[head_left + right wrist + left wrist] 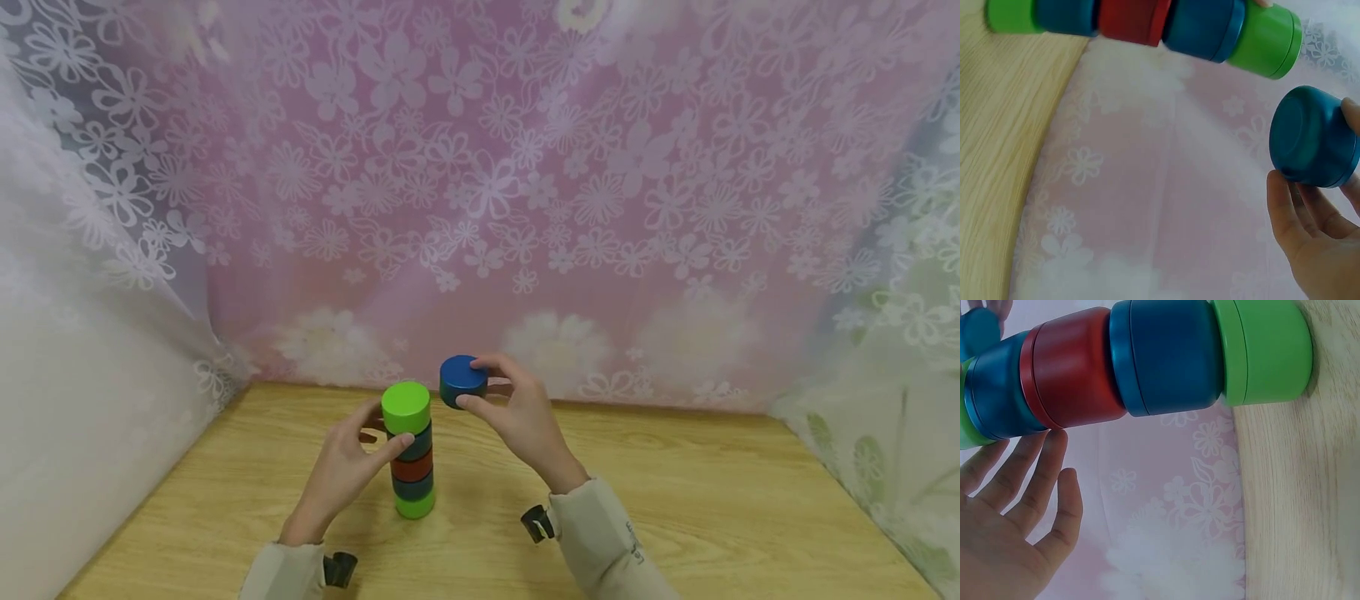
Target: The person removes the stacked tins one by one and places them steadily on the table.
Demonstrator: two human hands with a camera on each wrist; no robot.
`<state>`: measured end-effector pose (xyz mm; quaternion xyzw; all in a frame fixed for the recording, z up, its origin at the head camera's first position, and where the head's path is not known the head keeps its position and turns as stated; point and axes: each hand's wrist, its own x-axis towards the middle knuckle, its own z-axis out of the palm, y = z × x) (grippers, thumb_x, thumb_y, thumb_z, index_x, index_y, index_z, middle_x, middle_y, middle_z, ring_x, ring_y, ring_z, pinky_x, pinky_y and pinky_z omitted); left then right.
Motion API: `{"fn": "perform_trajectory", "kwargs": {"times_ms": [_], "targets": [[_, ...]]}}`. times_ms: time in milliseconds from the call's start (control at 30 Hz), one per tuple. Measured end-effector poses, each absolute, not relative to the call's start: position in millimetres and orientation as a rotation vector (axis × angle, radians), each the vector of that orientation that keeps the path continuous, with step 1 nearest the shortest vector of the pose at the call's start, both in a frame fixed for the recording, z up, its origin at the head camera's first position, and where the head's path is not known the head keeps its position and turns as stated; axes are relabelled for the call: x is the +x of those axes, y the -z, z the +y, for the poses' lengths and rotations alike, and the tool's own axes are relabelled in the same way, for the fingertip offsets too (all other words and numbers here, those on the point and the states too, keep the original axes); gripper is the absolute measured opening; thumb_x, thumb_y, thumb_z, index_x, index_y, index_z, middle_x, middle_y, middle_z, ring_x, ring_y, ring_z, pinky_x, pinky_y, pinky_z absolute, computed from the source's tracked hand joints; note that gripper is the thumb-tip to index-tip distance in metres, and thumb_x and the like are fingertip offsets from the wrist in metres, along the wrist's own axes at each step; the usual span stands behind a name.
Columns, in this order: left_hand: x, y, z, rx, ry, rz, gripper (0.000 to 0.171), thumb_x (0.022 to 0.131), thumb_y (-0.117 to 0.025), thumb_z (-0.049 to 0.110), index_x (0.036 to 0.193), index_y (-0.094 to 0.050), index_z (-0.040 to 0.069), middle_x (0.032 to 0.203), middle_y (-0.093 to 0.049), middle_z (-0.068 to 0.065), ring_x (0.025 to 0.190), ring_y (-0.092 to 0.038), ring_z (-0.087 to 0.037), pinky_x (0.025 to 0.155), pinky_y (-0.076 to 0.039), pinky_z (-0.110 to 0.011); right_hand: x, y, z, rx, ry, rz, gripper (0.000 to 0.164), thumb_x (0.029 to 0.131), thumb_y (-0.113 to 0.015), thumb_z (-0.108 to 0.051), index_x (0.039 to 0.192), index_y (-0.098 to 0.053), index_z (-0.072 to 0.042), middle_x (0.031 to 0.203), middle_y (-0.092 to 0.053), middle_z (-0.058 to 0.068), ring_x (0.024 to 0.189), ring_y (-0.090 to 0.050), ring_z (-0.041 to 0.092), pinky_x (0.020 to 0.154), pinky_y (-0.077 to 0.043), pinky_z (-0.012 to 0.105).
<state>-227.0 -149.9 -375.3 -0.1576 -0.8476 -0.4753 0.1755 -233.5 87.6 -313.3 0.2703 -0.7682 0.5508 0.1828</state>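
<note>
A column of small round lidded tins stands upright on the wooden table. From the bottom it runs green, blue, red (412,467), blue, with a green tin (406,408) on top. My left hand (341,467) steadies the upper part, thumb in front and fingers behind; in the left wrist view, its fingertips touch near the upper blue tin (1007,387). To the right of the top, apart from the column, my right hand (525,417) holds another blue tin (462,382) in the air. The right wrist view shows that tin's base (1291,128), with thumb and fingers around its sides.
The wooden table (675,483) extends to both sides of the column. A pink flowered curtain (487,208) hangs behind its far edge, and pale sheets (97,333) close off the sides. Black straps (537,523) show at both cuffs.
</note>
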Motion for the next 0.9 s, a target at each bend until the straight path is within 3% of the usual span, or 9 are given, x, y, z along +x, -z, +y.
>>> {"fn": "perform_trajectory", "kwargs": {"times_ms": [300, 533, 900], "targets": [[-227, 377, -151, -0.455, 1.337, -2.386, 0.059, 0.089, -0.081, 0.021, 0.14, -0.058, 0.003, 0.117, -0.069, -0.01, 0.101, -0.064, -0.025, 0.083, -0.053, -0.047, -235, 327, 106, 0.735, -1.469, -2.216, 0.038, 0.084, -0.082, 0.0, 0.119, -0.067, -0.003, 0.123, -0.065, 0.015, 0.107, -0.065, 0.032, 0.09, -0.056, 0.046], [-228, 377, -151, -0.479, 1.327, -2.365, 0.059, 0.089, -0.081, 0.02, 0.141, -0.057, 0.003, 0.116, -0.069, -0.009, 0.101, -0.064, -0.026, 0.083, -0.053, -0.053, -234, 334, 117, 0.708, -1.429, -2.267, 0.038, 0.083, -0.082, 0.0, 0.118, -0.067, -0.001, 0.126, -0.064, 0.017, 0.108, -0.066, 0.033, 0.088, -0.057, 0.045], [-228, 378, -152, -0.496, 1.319, -2.354, 0.059, 0.089, -0.081, 0.019, 0.14, -0.058, 0.002, 0.117, -0.07, -0.009, 0.101, -0.065, -0.027, 0.082, -0.054, -0.052, -231, 348, 127, 0.637, -1.392, -2.364, 0.037, 0.083, -0.083, 0.0, 0.116, -0.067, -0.001, 0.123, -0.065, 0.015, 0.111, -0.063, 0.034, 0.086, -0.057, 0.047]]}}
